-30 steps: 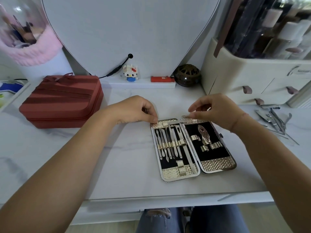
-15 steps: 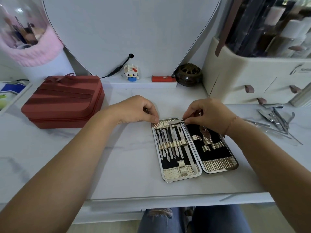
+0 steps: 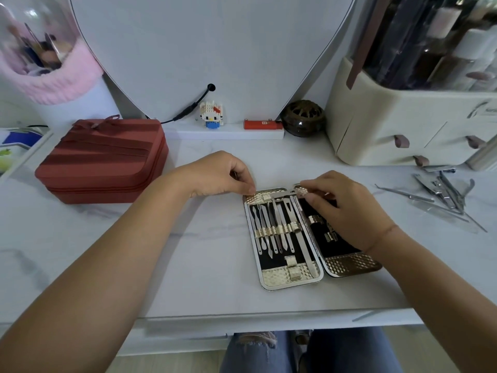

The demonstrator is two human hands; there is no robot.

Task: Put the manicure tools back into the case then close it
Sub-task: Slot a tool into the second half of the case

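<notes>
Gold case [image 3: 291,275] beneath half-curled right fingers [image 3: 315,198]

Inventory of what we can see of ourselves:

1. Two forearms, the left forearm [image 3: 102,265] and the right forearm [image 3: 443,286]. Both are bare along the whole length in view.
2. Left grip [image 3: 220,175] and right grip [image 3: 347,208], both bare.
3. Cord bracelet [image 3: 387,229]: a single thin, reddish strand circling our right wrist.
4. Jeans [image 3: 349,351] in washed mid-blue denim, covering both our thighs.
5. Frayed tear [image 3: 255,339] at our left knee, with pale loose threads along its edge.
6. A blurred shape between our knees, which we cannot identify.
</notes>
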